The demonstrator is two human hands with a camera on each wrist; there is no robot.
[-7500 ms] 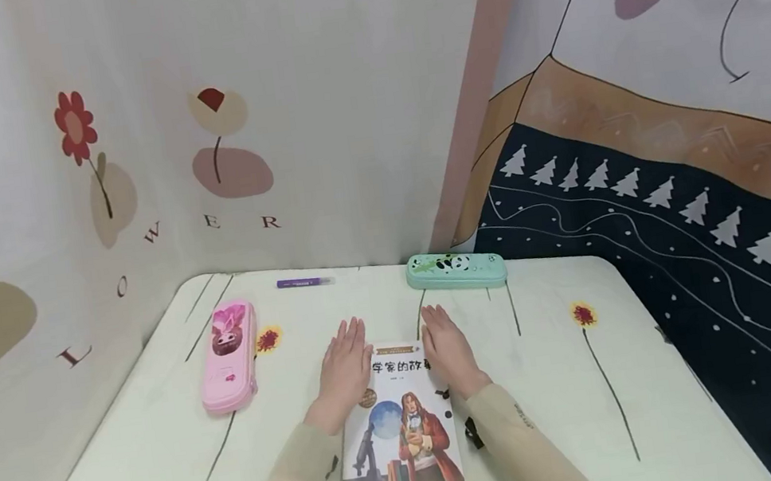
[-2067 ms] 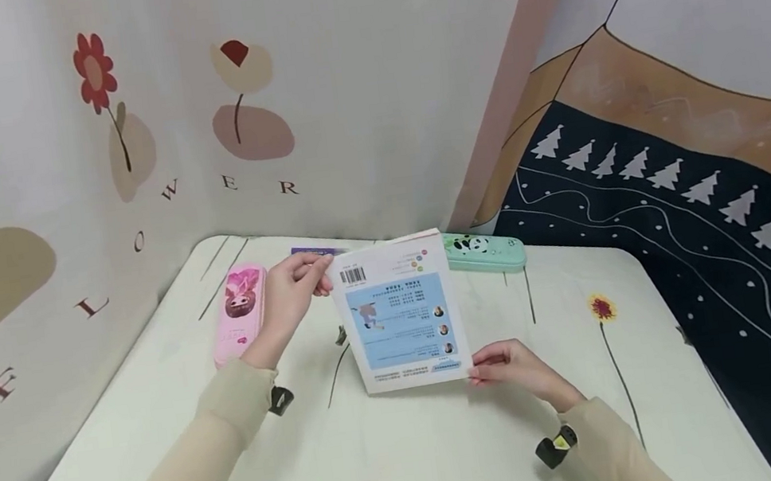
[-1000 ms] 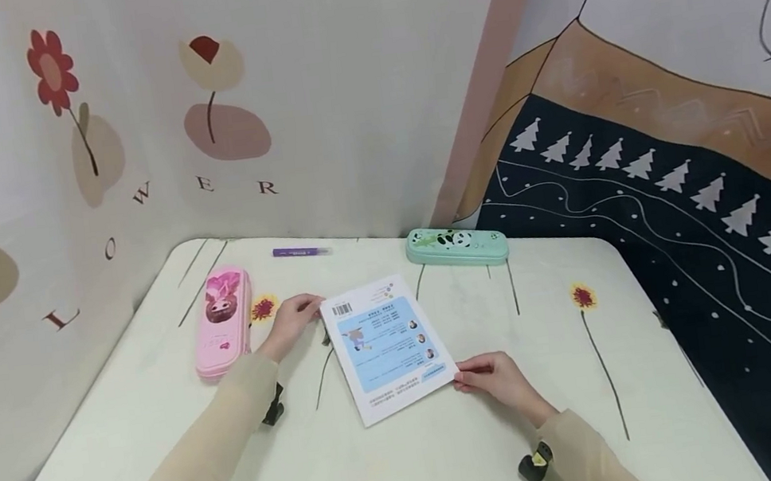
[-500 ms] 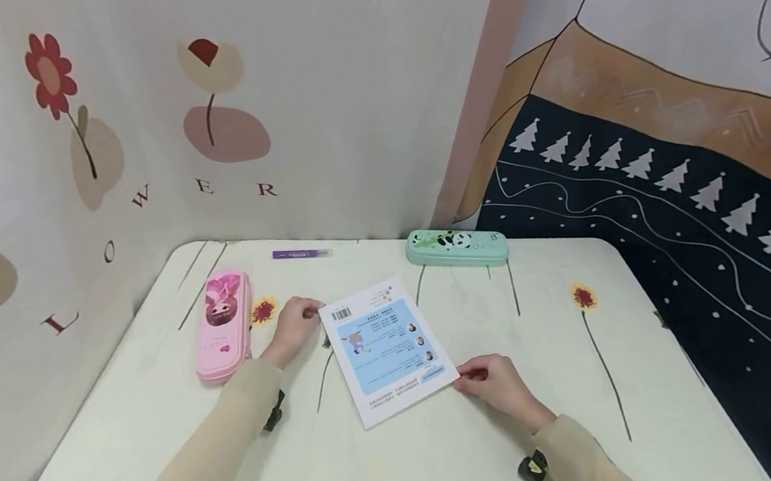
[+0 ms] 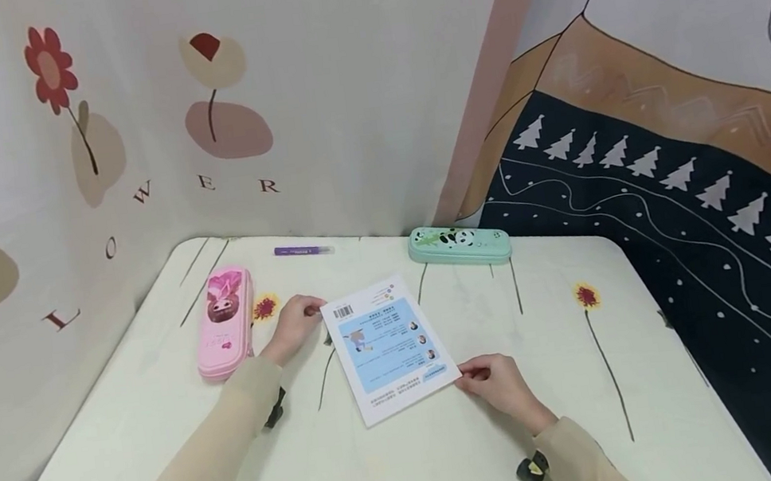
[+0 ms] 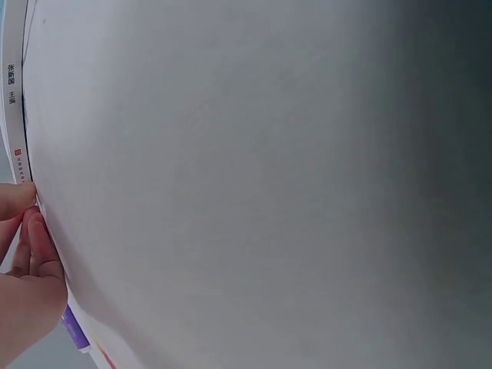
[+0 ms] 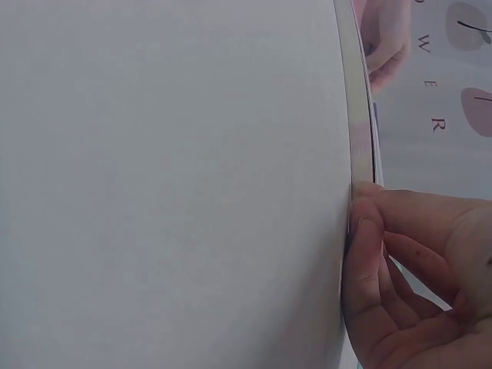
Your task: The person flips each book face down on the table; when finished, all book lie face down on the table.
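Note:
A paperback book [image 5: 390, 348] lies on the table at a slant, its back cover up with a blue panel and a barcode. My left hand [image 5: 293, 329] pinches its far left corner; in the left wrist view thumb and fingers [image 6: 34, 231] meet right at the spine edge. The near right corner is between the thumb and fingers of my right hand [image 5: 497, 387]. From the right wrist, that hand [image 7: 407, 284] shows its thumb and bent fingers close on the page edge [image 7: 360, 146]. The front cover is hidden underneath.
Left of the left hand lies a pink pencil case [image 5: 224, 324]. A purple pen [image 5: 302, 251] is near the table's far edge, and a mint-green panda pencil case [image 5: 459, 245] sits at the back right. Printed curtains [image 5: 354, 100] stand behind the table [image 5: 527, 335].
Earlier the book lay front cover up between two flat hands. It was then raised, turned over and laid down back cover up. Over the last second hands and book have hardly moved.

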